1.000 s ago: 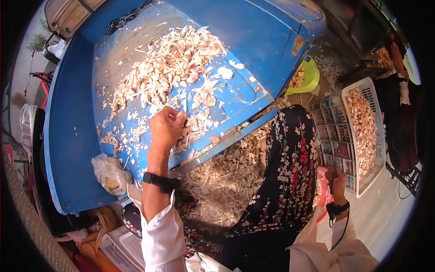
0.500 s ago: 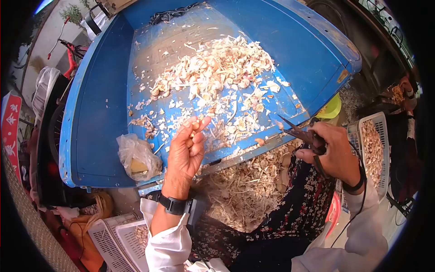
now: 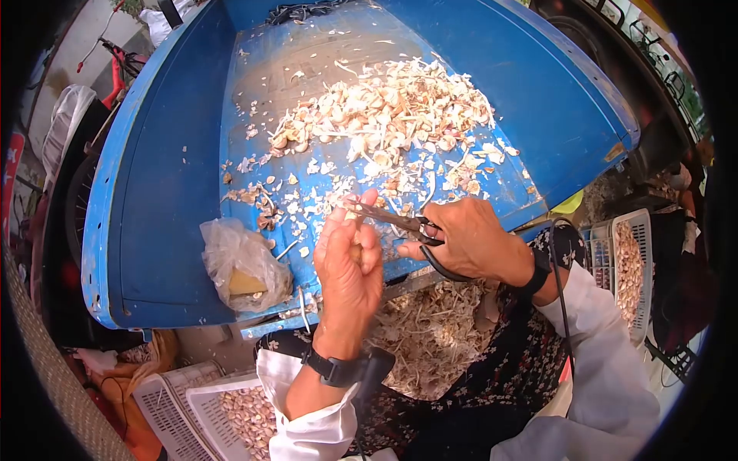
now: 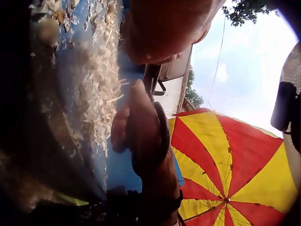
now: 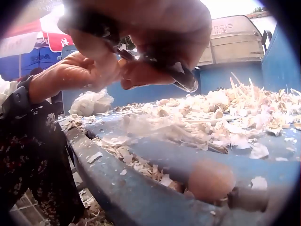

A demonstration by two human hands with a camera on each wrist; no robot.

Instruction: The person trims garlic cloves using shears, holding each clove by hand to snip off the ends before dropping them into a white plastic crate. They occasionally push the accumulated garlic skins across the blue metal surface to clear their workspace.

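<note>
In the head view the left hand [image 3: 348,257] is raised over the front of the blue cart bed, its fingers curled round a small pale garlic piece [image 3: 351,216]. From the right, the right hand [image 3: 475,240] grips dark scissors [image 3: 396,219] by the handles, and their blades reach the left fingertips. Behind both hands lies a heap of garlic [image 3: 392,107] with loose skins. The right wrist view shows the left hand [image 5: 77,73] close against the right hand [image 5: 155,37]. In the left wrist view the right hand [image 4: 146,127] has a dark handle loop round it.
A plastic bag [image 3: 244,265] with something yellowish sits at the bed's front left corner. White crates of garlic stand at lower left [image 3: 201,399] and at right [image 3: 648,269]. Skins and stalks [image 3: 434,338] lie below the cart's edge. A red and yellow umbrella [image 4: 230,165] is overhead.
The right hand has come up from beside the right crate with the scissors and moved left to the left hand. The left hand has lifted off the scraps, holding a piece. The head view has shifted.
</note>
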